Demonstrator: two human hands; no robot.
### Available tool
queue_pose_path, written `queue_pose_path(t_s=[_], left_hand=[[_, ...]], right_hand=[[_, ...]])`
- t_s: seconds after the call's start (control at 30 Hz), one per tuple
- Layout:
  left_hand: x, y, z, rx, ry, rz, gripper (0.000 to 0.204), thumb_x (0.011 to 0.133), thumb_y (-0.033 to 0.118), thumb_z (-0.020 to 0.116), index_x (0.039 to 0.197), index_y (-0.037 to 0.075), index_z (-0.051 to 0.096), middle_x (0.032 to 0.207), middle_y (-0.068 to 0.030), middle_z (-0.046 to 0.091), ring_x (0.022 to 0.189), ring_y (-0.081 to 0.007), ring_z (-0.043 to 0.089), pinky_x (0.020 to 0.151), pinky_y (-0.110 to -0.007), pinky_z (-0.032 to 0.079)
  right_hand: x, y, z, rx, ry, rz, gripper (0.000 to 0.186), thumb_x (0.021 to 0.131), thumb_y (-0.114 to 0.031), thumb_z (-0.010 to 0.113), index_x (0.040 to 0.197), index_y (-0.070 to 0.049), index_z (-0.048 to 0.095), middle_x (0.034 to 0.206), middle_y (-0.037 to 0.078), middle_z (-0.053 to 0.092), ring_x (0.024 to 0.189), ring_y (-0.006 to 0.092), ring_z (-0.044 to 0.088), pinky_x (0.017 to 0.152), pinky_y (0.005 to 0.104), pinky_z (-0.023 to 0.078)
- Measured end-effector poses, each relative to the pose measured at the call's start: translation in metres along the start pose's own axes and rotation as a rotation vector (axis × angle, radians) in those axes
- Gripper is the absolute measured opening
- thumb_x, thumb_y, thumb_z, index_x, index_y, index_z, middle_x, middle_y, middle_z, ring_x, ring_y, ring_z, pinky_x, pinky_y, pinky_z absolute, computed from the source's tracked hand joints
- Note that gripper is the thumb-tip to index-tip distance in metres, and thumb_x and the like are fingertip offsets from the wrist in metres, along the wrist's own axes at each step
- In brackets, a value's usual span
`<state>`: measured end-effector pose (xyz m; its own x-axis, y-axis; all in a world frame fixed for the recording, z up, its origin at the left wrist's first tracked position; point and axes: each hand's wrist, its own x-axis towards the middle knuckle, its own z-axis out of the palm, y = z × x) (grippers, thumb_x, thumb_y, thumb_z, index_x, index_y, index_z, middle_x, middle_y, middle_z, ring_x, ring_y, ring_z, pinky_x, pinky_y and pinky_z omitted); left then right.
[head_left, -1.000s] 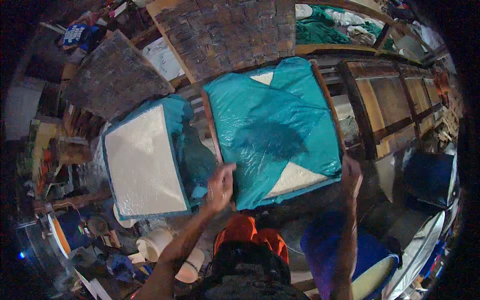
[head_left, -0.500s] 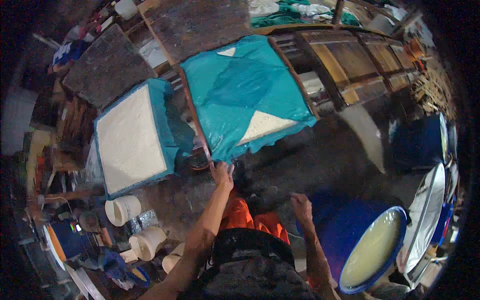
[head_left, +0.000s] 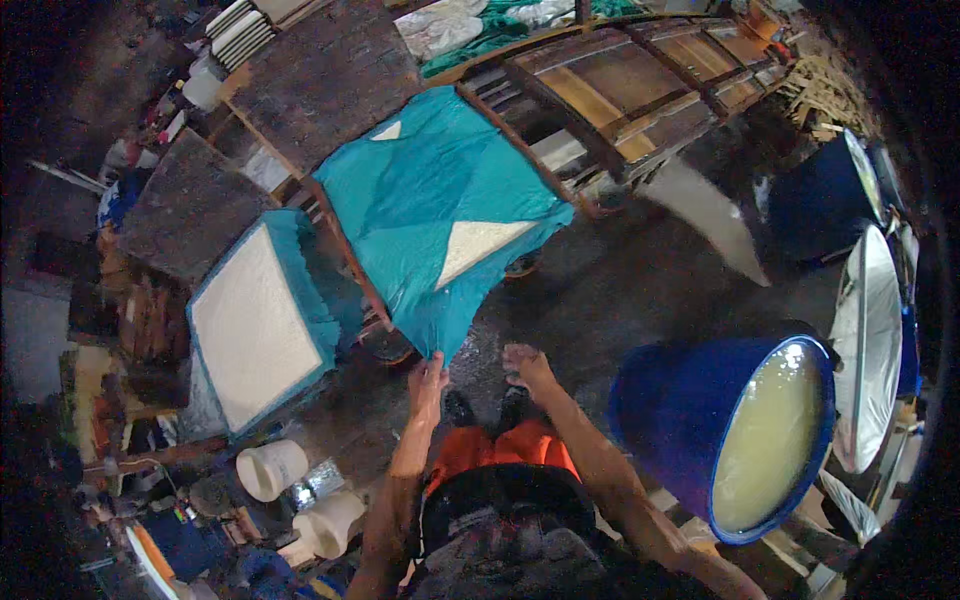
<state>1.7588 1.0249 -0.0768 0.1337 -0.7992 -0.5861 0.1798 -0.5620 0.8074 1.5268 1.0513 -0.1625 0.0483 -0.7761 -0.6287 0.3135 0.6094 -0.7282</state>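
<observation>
I have my left hand [head_left: 428,378] pinched on the near corner of the teal cloth [head_left: 440,215] draped over its wooden frame; my right hand [head_left: 522,362] hangs open just beside that corner, holding nothing. I judge a hard tug could drag the cloth off. Left of it: one uncovered white slab [head_left: 252,322], two white buckets [head_left: 270,468]; right: one blue barrel [head_left: 720,430]

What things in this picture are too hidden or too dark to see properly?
- Head view: the white block is mostly hidden by the teal cloth.
- The left hand pinches the cloth corner; its fingertips are hidden.
- The right hand is blurred.
- The shelves at the left edge are too dark.
</observation>
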Motion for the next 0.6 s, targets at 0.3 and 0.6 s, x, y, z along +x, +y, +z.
queue_pose_path(t_s=[0.3,0.6], left_hand=[[0.003,0.044,0.013,0.162,-0.113,0.034,0.036,0.092,0.037,0.063,0.103,0.003,0.066,0.093,-0.0038,0.066,0.082,-0.0129,0.061,0.073,-0.029,0.048],[-0.006,0.041,-0.025,0.164,0.105,0.164,0.040,0.096,0.035,0.057,0.110,-0.002,0.063,0.103,-0.0096,0.067,0.093,-0.0182,0.065,0.082,-0.031,0.049]], right_hand=[[0.136,-0.060,0.039,0.870,0.041,0.085,0.050,0.099,-0.036,0.049,0.139,-0.007,0.039,0.141,0.013,0.045,0.127,0.0342,0.047,0.106,0.0531,0.038],[0.067,-0.120,0.062,0.588,0.171,0.086,0.037,0.095,-0.024,0.060,0.127,-0.008,0.052,0.117,0.008,0.059,0.104,0.0271,0.057,0.089,0.0433,0.047]])
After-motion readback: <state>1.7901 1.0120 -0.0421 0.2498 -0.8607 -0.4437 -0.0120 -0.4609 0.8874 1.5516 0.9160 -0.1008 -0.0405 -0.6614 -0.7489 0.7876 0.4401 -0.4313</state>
